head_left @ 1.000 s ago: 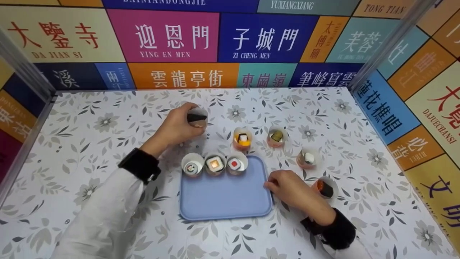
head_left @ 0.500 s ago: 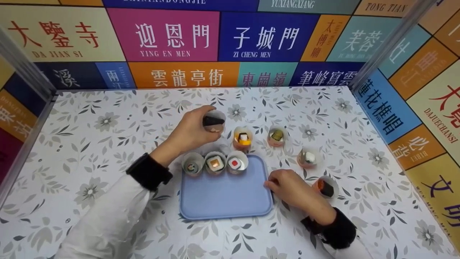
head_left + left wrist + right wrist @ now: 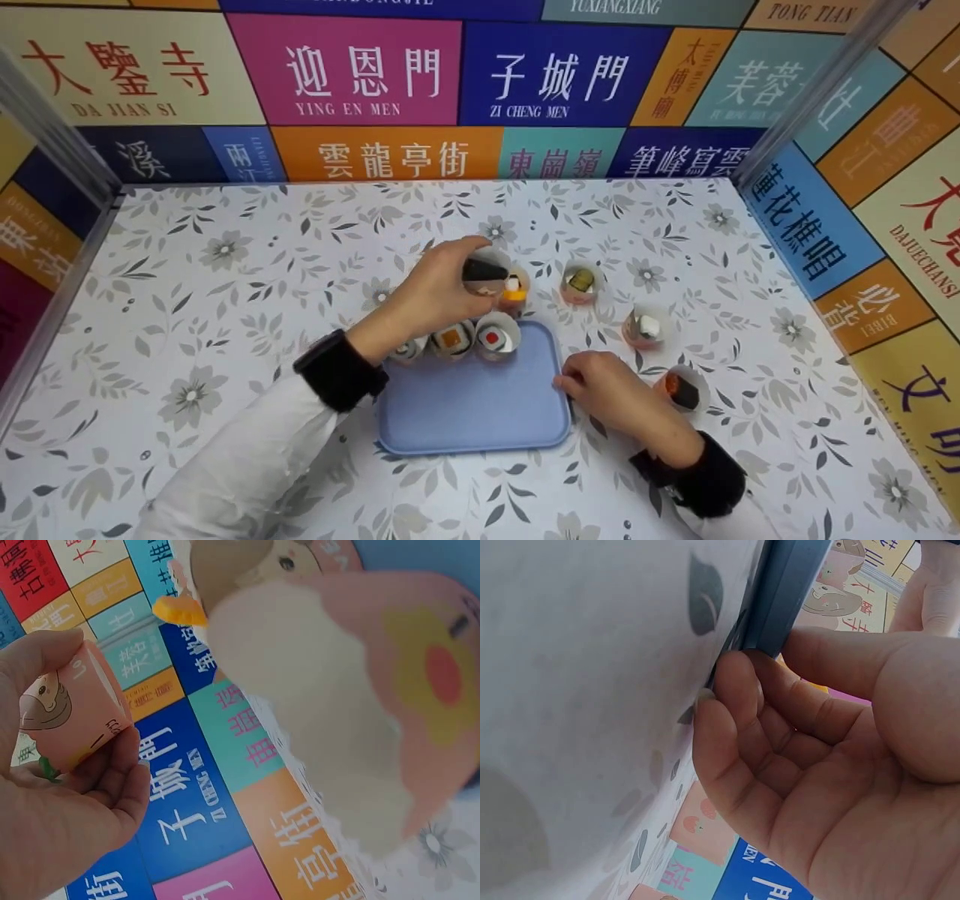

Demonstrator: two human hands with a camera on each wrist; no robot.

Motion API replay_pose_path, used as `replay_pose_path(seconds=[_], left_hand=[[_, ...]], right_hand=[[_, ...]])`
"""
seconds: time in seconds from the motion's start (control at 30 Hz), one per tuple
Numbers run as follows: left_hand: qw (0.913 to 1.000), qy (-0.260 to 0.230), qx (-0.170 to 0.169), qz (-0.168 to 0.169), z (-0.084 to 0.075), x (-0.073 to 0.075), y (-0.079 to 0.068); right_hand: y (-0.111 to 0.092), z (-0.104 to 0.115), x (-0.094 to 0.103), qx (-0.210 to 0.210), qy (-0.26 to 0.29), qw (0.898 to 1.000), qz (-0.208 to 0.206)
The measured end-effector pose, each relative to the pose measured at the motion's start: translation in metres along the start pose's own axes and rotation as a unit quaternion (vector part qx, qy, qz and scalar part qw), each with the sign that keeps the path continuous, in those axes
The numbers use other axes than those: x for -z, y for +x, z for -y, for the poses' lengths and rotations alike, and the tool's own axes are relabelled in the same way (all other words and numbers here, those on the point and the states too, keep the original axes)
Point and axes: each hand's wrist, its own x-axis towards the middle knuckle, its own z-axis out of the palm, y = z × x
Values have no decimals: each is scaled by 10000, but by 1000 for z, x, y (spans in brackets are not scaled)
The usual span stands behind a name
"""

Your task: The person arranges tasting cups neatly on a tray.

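My left hand (image 3: 439,289) holds a small pink paper cup (image 3: 97,701) with a black piece (image 3: 484,270) of toy-like sushi in it, above the table behind the tray. In the left wrist view the thumb and fingers curl round the cup's side. On the back edge of the blue tray (image 3: 472,412) stand three similar cups in a row: one partly hidden by my wrist, one with an orange-centred roll (image 3: 451,338), one with a red-centred roll (image 3: 492,337). My right hand (image 3: 611,390) pinches the tray's right edge between thumb and fingers.
A cup with a yellow-banded piece (image 3: 514,295) sits just behind the tray, partly covered by the held cup. Further right stand cups with a green piece (image 3: 581,280), a white piece (image 3: 647,326) and an orange-and-black piece (image 3: 682,391). Printed panels (image 3: 360,75) border the table.
The left hand has carried its cup rightward and slightly nearer, to beside the cup with the yellow-banded piece. The right hand and the tray have stayed in place.
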Motion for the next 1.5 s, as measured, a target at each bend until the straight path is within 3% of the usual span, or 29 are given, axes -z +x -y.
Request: replay_pose_path(seconds=[0.63, 0.87, 1.2, 1.4, 1.5], left_hand=[[9971, -121, -562, 503, -33, -47, 14], [9950, 98, -863, 487, -34, -63, 18], [9953, 487, -554, 625, -29, -81, 22], [9889, 922, -963, 663, -31, -89, 15], [9884, 928, -999, 663, -32, -91, 13]], right_hand=[[1, -1, 2, 72, 19, 9999, -76], [2, -1, 1, 92, 37, 9999, -57], [1, 0, 0, 99, 124, 9999, -45], [2, -1, -2, 79, 89, 9999, -10], [3, -1, -3, 139, 94, 9999, -22]])
